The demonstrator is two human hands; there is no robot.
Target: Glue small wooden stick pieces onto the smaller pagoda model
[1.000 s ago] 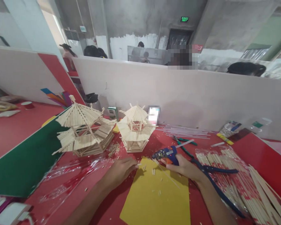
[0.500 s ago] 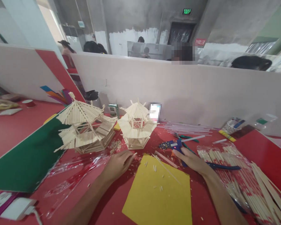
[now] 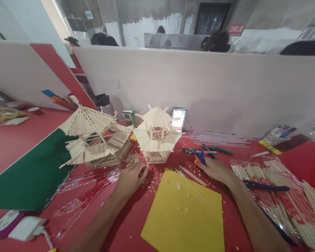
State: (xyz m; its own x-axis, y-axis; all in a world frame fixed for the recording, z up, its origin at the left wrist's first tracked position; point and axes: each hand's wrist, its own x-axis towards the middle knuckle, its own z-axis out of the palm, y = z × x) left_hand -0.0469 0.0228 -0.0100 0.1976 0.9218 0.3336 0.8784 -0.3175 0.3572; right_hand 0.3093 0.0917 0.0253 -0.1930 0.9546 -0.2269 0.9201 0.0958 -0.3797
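My left hand [image 3: 131, 179] is closed in a pinch at the front left of the smaller stick pavilion [image 3: 158, 140]. A short pale wooden stick piece shows at its fingertips, mostly hidden by them. Curled round the handle of a blue hot glue gun [image 3: 195, 153], by its orange trigger, is my right hand [image 3: 216, 172]. The gun's nozzle points left towards the pavilion, and a clear glue stick comes out of its back. A larger stick pavilion [image 3: 99, 155] with a tiered roof stands to the left. Between my forearms lies a yellow sheet [image 3: 183, 224] with small stick bits on it.
Bagged wooden sticks [image 3: 275, 196] lie at the right, with dark blue-handled pliers [image 3: 266, 185] across them. Green-handled pliers [image 3: 220, 150] and clear glue sticks [image 3: 217, 138] lie behind the gun. A green board [image 3: 23, 175], a white charger [image 3: 27, 228] and a lit phone [image 3: 179, 119] are around.
The view has tilted down and shifted slightly left. My left hand has drawn closer to the smaller pavilion's base with the stick piece. My right hand stays at the glue gun.
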